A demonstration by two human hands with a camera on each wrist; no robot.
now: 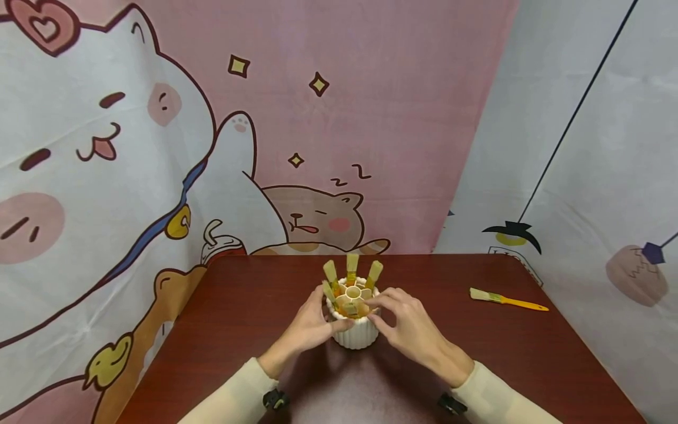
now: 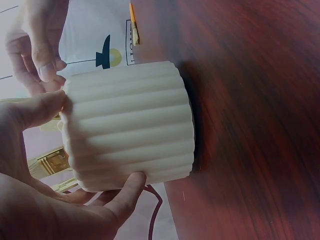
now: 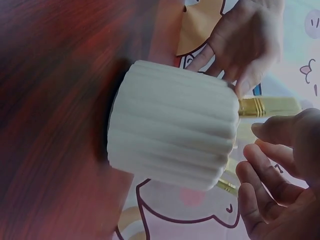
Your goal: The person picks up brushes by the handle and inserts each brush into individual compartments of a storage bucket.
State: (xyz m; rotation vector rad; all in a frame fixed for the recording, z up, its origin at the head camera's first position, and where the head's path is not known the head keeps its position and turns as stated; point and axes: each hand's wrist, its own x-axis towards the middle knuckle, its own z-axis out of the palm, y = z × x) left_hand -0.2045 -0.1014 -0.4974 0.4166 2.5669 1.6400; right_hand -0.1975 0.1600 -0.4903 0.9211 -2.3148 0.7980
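Note:
A white ribbed brush holder stands upright on the table, with round compartments inside its scalloped rim. Several paint brushes stand in it with pale bristles upward. My left hand grips the holder's left side, its thumb at the front rim and fingers around the wall, as the left wrist view shows. Beside the right rim is my right hand, fingers loosely bent, thumb and forefinger close together. Nothing shows between them in the right wrist view, where a brush sticks out past the rim. The brush handles are mostly hidden inside.
Another paint brush with a yellow-orange handle lies on the right of the dark red table, bristles to the left. A cloth with cartoon animals hangs behind the table and along its sides.

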